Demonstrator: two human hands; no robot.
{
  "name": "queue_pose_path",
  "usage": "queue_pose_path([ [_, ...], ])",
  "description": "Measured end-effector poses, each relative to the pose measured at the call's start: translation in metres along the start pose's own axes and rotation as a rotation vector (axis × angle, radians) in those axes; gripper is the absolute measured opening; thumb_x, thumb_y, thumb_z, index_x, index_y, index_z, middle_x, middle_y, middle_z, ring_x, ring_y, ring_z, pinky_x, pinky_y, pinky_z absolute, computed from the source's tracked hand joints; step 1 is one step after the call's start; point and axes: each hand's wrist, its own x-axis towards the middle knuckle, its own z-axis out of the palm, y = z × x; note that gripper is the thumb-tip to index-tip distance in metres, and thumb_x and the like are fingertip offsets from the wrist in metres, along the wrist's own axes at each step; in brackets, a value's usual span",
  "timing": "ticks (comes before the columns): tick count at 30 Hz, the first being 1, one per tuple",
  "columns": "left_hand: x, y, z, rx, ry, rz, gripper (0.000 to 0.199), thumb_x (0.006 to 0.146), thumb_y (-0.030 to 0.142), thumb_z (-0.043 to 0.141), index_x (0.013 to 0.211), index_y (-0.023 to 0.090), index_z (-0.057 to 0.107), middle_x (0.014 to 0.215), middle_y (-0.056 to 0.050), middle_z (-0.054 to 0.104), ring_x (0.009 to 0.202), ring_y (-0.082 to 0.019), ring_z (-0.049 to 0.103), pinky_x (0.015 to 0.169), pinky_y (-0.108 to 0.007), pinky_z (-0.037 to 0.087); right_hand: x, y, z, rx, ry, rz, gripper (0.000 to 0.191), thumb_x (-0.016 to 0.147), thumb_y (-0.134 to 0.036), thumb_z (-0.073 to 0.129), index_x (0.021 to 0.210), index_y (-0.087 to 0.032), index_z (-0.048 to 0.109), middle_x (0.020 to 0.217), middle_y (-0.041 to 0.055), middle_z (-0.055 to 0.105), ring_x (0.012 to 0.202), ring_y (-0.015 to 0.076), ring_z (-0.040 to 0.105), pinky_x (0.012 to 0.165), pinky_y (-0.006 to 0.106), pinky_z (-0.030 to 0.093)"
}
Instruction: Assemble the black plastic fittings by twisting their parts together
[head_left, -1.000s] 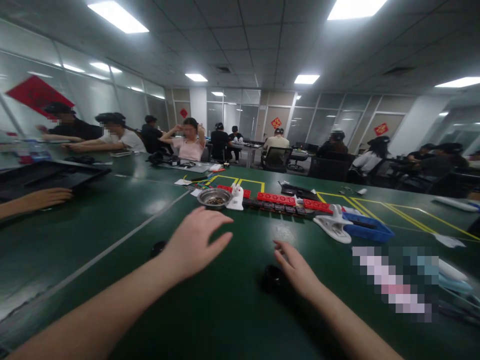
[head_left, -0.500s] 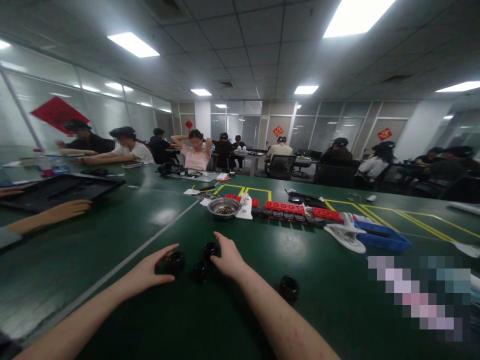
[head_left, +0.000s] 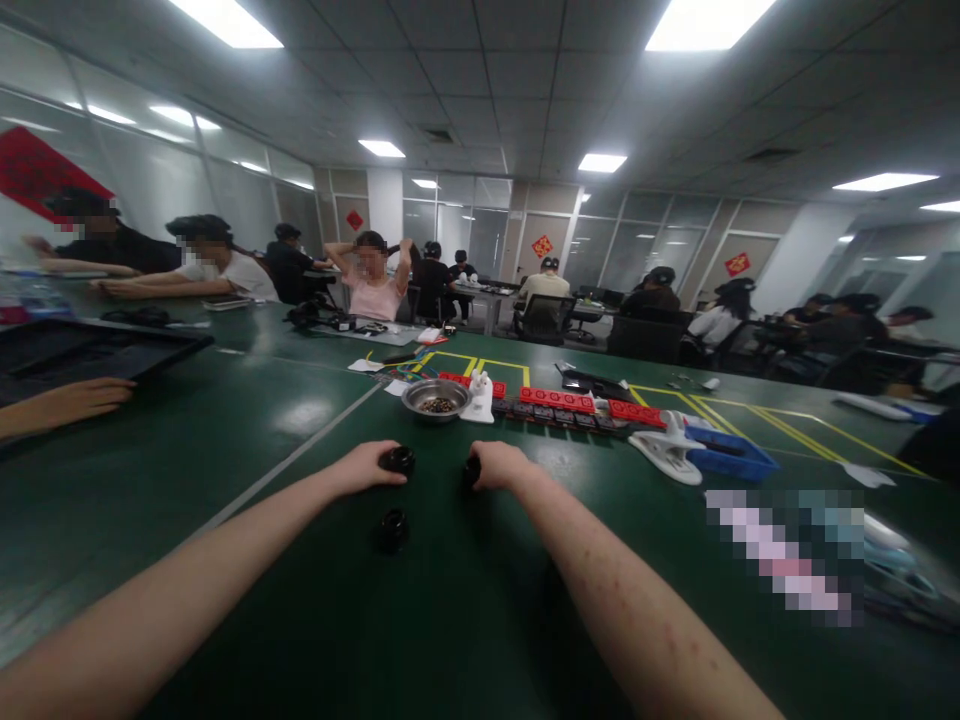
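Observation:
My left hand (head_left: 370,466) is closed around the side of a black round ring-shaped piece (head_left: 403,459), with its fingers and thumb on it. My right hand (head_left: 498,465) grips a second such piece (head_left: 470,471), which the fingers partly cover. Both are low over the green table (head_left: 450,640); I cannot tell whether they touch it. A third black piece (head_left: 392,529) stands on the table, nearer to me, below my left hand. Just beyond the hands is a metal bowl (head_left: 427,411) with small bits in it.
Beyond my hands stand a white stand (head_left: 479,400), red block strips (head_left: 557,399), a white clamp-like piece (head_left: 670,452) and a blue tray (head_left: 731,463). A co-worker's hand (head_left: 94,395) rests near a black tray (head_left: 172,345) at the left. Several people sit farther back.
Both hands have moved forward and apart, closing on two of the black pieces. The third piece stays behind on the table. The piece at the right no longer shows. The view has shifted.

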Motion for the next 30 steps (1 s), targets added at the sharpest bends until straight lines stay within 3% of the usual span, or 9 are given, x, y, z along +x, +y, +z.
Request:
queue_pose_path([
  [4, 0.049, 0.026, 0.003, 0.092, -0.059, 0.031, 0.051, 0.058, 0.046, 0.065, 0.1, 0.017, 0.055, 0.103, -0.007, 0.06, 0.093, -0.024, 0.056, 0.077, -0.027, 0.042, -0.009, 0.068, -0.014, -0.058, -0.007, 0.149, 0.023, 0.083, -0.028, 0.052, 0.101, -0.015, 0.053, 0.1, 0.0055, 0.056, 0.089, 0.0184, 0.055, 0.077, 0.038, 0.045],
  [7, 0.075, 0.058, 0.008, 0.164, -0.107, 0.085, 0.053, 0.054, 0.044, 0.068, 0.098, 0.017, 0.056, 0.102, -0.007, 0.06, 0.092, -0.025, 0.055, 0.077, -0.028, 0.041, -0.024, 0.116, -0.021, -0.066, 0.014, 0.227, 0.025, 0.084, -0.027, 0.051, 0.105, -0.015, 0.051, 0.102, 0.0058, 0.055, 0.089, 0.0181, 0.055, 0.077, 0.038, 0.046],
  [11, 0.093, 0.11, 0.021, 0.24, -0.154, 0.166, 0.052, 0.051, 0.043, 0.071, 0.095, 0.019, 0.058, 0.099, -0.006, 0.061, 0.092, -0.025, 0.056, 0.076, -0.028, 0.041, -0.041, 0.154, -0.025, -0.05, 0.036, 0.279, 0.025, 0.084, -0.028, 0.05, 0.105, -0.015, 0.051, 0.1, 0.0054, 0.056, 0.086, 0.0172, 0.056, 0.075, 0.037, 0.046],
  [17, 0.094, 0.163, 0.049, 0.279, -0.152, 0.233, 0.056, 0.058, 0.054, 0.063, 0.099, 0.017, 0.054, 0.099, -0.009, 0.061, 0.092, -0.027, 0.055, 0.074, -0.031, 0.042, -0.042, 0.17, -0.019, -0.008, 0.088, 0.254, 0.026, 0.084, -0.028, 0.051, 0.106, -0.015, 0.05, 0.101, 0.0054, 0.055, 0.088, 0.0179, 0.055, 0.076, 0.037, 0.046],
  [21, 0.088, 0.179, 0.061, 0.274, -0.148, 0.241, 0.058, 0.061, 0.057, 0.06, 0.103, 0.018, 0.052, 0.102, -0.009, 0.06, 0.095, -0.028, 0.054, 0.078, -0.033, 0.041, -0.038, 0.174, -0.014, 0.032, 0.128, 0.249, 0.028, 0.083, -0.029, 0.051, 0.108, -0.015, 0.05, 0.101, 0.0057, 0.056, 0.088, 0.0179, 0.056, 0.076, 0.038, 0.045],
  [24, 0.084, 0.185, 0.066, 0.262, -0.162, 0.241, 0.058, 0.064, 0.058, 0.057, 0.107, 0.019, 0.049, 0.106, -0.007, 0.059, 0.099, -0.026, 0.053, 0.091, -0.038, 0.032, -0.036, 0.177, -0.011, 0.071, 0.162, 0.248, 0.034, 0.077, -0.027, 0.058, 0.108, -0.016, 0.05, 0.099, 0.0061, 0.058, 0.088, 0.0191, 0.057, 0.077, 0.037, 0.044],
  [27, 0.079, 0.185, 0.058, 0.257, -0.189, 0.216, 0.076, 0.058, 0.063, 0.059, 0.117, 0.019, 0.042, 0.117, -0.01, 0.053, 0.107, -0.029, 0.048, 0.097, -0.046, 0.022, -0.038, 0.177, -0.01, 0.12, 0.212, 0.265, 0.057, 0.063, -0.024, 0.07, 0.115, -0.017, 0.046, 0.1, 0.0088, 0.059, 0.092, 0.0235, 0.057, 0.077, 0.033, 0.043],
  [30, 0.062, 0.173, 0.025, 0.244, -0.216, 0.171, 0.09, 0.055, 0.066, 0.059, 0.126, 0.017, 0.034, 0.131, -0.015, 0.038, 0.117, -0.034, 0.036, 0.097, -0.049, 0.019, -0.048, 0.172, -0.014, 0.172, 0.303, 0.276, 0.076, 0.061, -0.03, 0.069, 0.126, -0.013, 0.033, 0.113, 0.0151, 0.052, 0.103, 0.0271, 0.051, 0.082, 0.034, 0.04],
])
